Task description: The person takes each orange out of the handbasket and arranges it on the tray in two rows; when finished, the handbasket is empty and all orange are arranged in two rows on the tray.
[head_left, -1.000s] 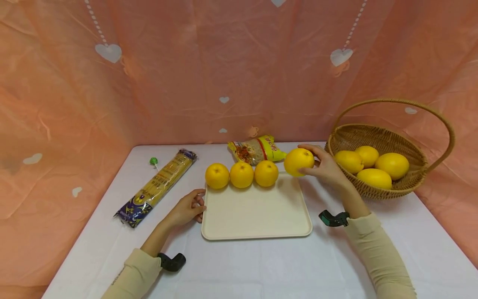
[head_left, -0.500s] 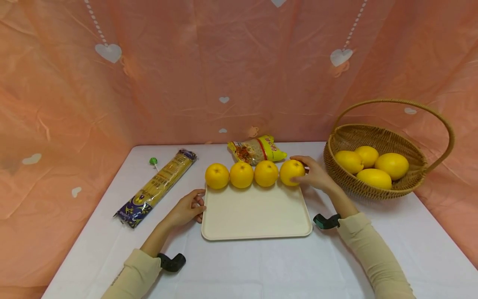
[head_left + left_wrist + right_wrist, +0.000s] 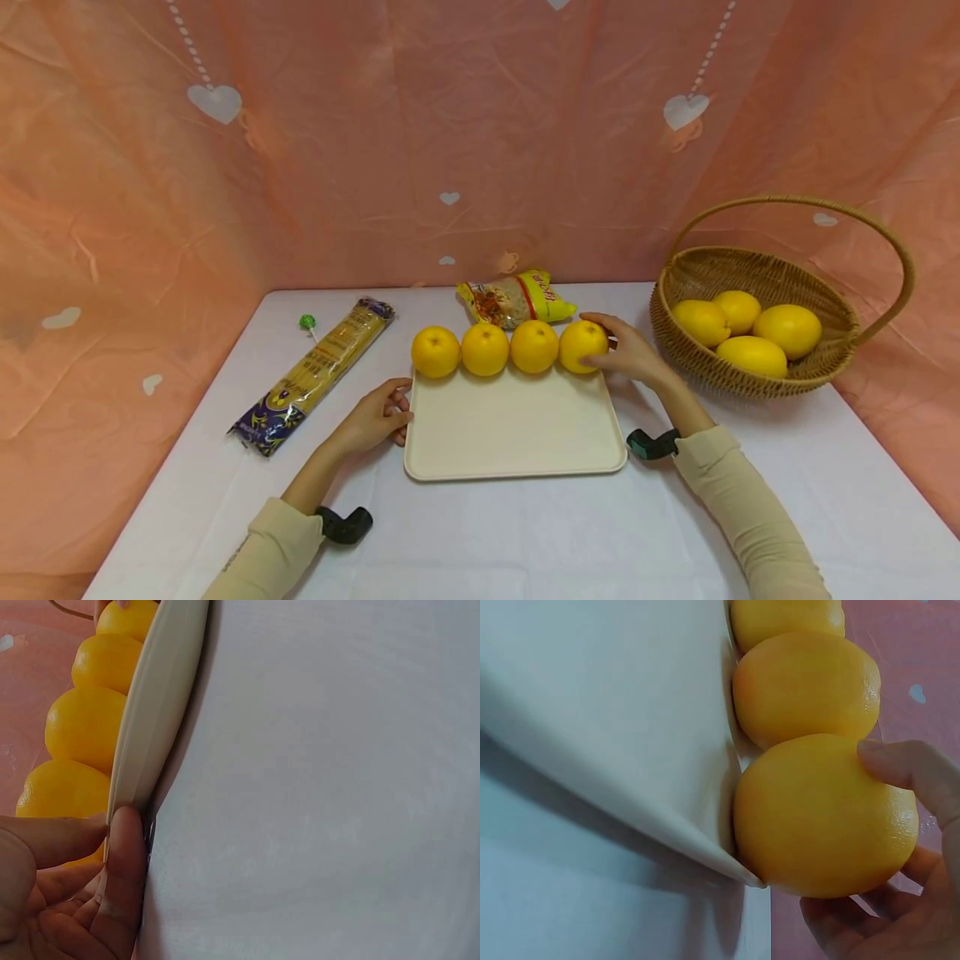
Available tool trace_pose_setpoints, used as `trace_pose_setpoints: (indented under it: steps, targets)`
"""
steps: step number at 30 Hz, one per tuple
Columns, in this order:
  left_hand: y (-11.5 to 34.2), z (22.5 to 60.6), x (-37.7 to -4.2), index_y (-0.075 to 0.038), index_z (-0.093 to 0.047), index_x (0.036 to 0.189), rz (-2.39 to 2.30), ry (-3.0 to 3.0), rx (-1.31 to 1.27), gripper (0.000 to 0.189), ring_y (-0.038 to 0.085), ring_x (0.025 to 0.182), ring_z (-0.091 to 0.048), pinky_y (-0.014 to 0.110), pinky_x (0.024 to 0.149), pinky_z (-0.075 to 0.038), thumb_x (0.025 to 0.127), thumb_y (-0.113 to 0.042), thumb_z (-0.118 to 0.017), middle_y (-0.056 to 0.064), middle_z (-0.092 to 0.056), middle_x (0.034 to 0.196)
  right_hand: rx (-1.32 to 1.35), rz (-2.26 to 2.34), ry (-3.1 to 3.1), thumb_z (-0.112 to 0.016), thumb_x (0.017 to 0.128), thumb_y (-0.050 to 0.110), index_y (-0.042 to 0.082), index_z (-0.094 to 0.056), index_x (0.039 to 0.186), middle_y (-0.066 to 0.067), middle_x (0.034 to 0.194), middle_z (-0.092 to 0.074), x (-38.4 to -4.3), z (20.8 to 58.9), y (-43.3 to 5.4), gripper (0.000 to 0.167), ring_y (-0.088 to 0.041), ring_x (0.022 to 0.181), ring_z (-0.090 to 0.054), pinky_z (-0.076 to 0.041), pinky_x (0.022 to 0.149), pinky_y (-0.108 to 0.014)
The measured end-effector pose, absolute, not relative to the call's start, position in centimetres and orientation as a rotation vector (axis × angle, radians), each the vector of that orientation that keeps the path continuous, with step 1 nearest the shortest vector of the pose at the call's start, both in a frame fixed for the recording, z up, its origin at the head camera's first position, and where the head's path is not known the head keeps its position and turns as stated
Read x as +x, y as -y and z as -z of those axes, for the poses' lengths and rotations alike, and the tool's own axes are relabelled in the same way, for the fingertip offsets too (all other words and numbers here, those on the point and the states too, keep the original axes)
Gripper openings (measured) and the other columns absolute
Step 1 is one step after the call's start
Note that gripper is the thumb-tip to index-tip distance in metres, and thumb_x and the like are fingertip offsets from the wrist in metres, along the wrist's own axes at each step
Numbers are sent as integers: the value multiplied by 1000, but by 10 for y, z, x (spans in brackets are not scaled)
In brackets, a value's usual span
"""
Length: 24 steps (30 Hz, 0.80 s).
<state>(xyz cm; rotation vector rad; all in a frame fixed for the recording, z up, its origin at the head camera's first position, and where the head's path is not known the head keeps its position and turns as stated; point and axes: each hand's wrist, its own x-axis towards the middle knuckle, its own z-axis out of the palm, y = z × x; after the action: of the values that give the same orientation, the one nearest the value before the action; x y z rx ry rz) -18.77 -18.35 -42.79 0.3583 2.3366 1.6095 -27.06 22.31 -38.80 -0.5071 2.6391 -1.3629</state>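
Note:
Several round oranges stand in a row along the far edge of a cream rectangular tray [image 3: 517,429]. At the right end of that row, my right hand [image 3: 633,354] holds the last orange [image 3: 582,347], which sits at the tray's far right corner beside its neighbour [image 3: 534,347]. The right wrist view shows the thumb on one side of this orange [image 3: 825,817] and curled fingers [image 3: 840,919] on the other. My left hand [image 3: 372,419] pinches the tray's left rim. In the left wrist view, thumb and finger [image 3: 124,862] meet across the tray edge [image 3: 161,712].
A wicker basket [image 3: 757,267] with a tall handle holds several lemons [image 3: 787,331] at the right. Behind the oranges lies a yellow food packet [image 3: 517,300]. To the left are a long spaghetti pack [image 3: 315,375] and a green lollipop [image 3: 307,322]. A pink curtain [image 3: 480,150] hangs behind.
My right hand has brought its orange left and down to the right end of the row. It has barely moved in the last half second. The left hand stays on the rim.

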Motion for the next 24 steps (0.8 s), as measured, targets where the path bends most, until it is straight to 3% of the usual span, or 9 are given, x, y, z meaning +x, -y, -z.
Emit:
trace_pose_setpoints:
  steps: [14, 24]
  targets:
    - [183, 427, -188, 10, -28, 136, -1609, -2322, 327, 52, 15, 60, -58, 31, 53, -57, 90, 6, -52, 16, -47, 95, -506, 1345, -2631, -76, 77, 19, 6, -23, 146, -23, 144, -32, -270, 391, -222, 88, -39, 122, -41, -32, 106, -54]
    - [185, 431, -189, 11, -28, 135, -1613, -2324, 365, 51, 13, 59, -58, 29, 52, -57, 90, 7, -51, 16, -48, 94, -544, 1527, -2579, -73, 80, 14, 5, -24, 145, -24, 144, -29, -264, 374, -230, 82, -41, 133, -26, -24, 111, -54]
